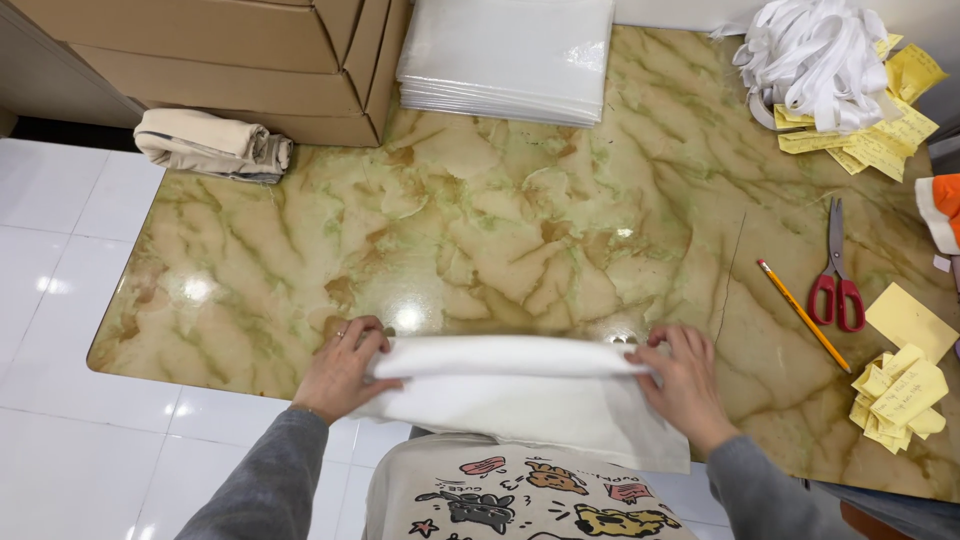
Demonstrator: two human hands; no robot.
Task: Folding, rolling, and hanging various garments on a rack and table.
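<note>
Where the marbled green-and-tan table [520,220] meets its near edge, a folded white cloth [520,395] lies across it, its lower part hanging off toward the person's printed shirt [520,495]. The left hand [340,370] grips the cloth's left end, fingers curled over the upper fold and thumb beneath it. The right hand [685,380] does the same at the right end, fingers bent over the fold's corner. Both hands are closed narrowly on the fabric, and the fold stretches straight between them.

Beyond the cloth, the middle of the table is open as far as a stack of clear plastic bags [505,55] at the far edge. Brown cardboard boxes [230,55] stand at the far left corner, with a rolled beige garment [215,145] lying against them at the table's left edge; what the boxes hold cannot be seen.

To the right, well apart from the hands, lie a yellow pencil [803,315] and red-handled scissors [838,275], side by side. Yellow paper slips [898,390] sit near the right edge, more yellow slips [880,135] lie under a heap of white strips [815,55] at the far right corner.

White glossy floor tiles [60,330] surround the table on the left and reflect ceiling lights.
</note>
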